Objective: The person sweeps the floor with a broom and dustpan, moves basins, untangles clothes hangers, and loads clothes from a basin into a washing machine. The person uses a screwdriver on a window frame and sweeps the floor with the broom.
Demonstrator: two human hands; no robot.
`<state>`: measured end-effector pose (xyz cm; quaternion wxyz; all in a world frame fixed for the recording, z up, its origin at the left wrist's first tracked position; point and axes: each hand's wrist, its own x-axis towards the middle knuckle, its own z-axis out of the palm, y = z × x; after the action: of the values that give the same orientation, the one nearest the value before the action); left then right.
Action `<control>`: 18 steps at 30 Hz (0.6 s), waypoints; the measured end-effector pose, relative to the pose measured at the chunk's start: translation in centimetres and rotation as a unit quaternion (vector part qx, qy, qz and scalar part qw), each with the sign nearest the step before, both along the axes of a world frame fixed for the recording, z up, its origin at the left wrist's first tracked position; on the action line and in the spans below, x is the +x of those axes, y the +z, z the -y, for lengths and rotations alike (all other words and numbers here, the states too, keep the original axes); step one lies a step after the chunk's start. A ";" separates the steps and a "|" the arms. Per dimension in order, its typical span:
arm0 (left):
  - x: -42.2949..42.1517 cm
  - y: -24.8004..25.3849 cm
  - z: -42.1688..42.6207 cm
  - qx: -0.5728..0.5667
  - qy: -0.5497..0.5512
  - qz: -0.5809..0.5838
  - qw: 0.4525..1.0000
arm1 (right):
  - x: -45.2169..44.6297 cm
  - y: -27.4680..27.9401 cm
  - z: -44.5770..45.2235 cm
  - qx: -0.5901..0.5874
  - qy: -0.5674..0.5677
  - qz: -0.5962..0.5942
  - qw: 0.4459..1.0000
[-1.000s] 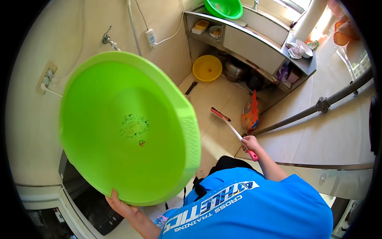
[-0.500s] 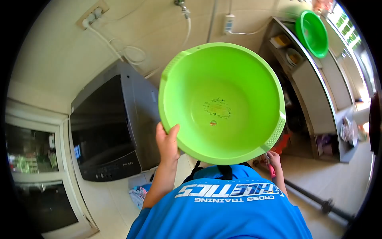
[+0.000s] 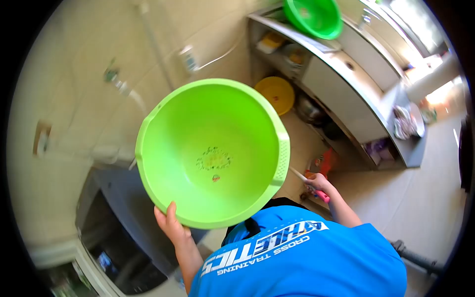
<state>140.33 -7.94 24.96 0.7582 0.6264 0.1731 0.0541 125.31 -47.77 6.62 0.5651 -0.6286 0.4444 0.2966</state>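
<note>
A large light green plastic basin [image 3: 213,114] is tilted towards me in the middle of the view, with a small printed pattern on its bottom. My left hand [image 3: 173,225] grips its lower left rim, thumb over the edge. To the right of the basin, my right hand [image 3: 319,183] is closed around a slim tool with a pink handle [image 3: 322,196]. A thin pale shaft points from it towards the basin. What kind of tool it is, I cannot make out.
A sink counter [image 3: 341,79] stands at the right, with a darker green basin [image 3: 314,17] on top. Below it are a yellow basin [image 3: 277,94] and a metal pot [image 3: 308,110]. A dark washing machine [image 3: 118,247] is at lower left. A red object [image 3: 324,162] lies near my right hand.
My view has swung to the right, showing more of the counter and the yellow basin. The light green basin now appears further left, and my right hand with the tool shows more fully.
</note>
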 end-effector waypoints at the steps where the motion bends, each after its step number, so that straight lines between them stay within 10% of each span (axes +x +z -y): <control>1: 0.6 -0.2 0.5 -0.013 -0.020 0.000 1.000 | -0.2 0.2 0.0 -0.001 -0.020 0.012 1.000; 18: 19.1 -0.8 13.4 -0.147 -0.360 -0.013 0.921 | -3.9 5.7 -7.0 -0.043 -0.292 0.052 0.954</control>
<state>159.48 -21.32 24.12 0.8080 0.5282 -0.0483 -0.2565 121.45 -40.81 12.32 0.6221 -0.5093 0.5910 0.0659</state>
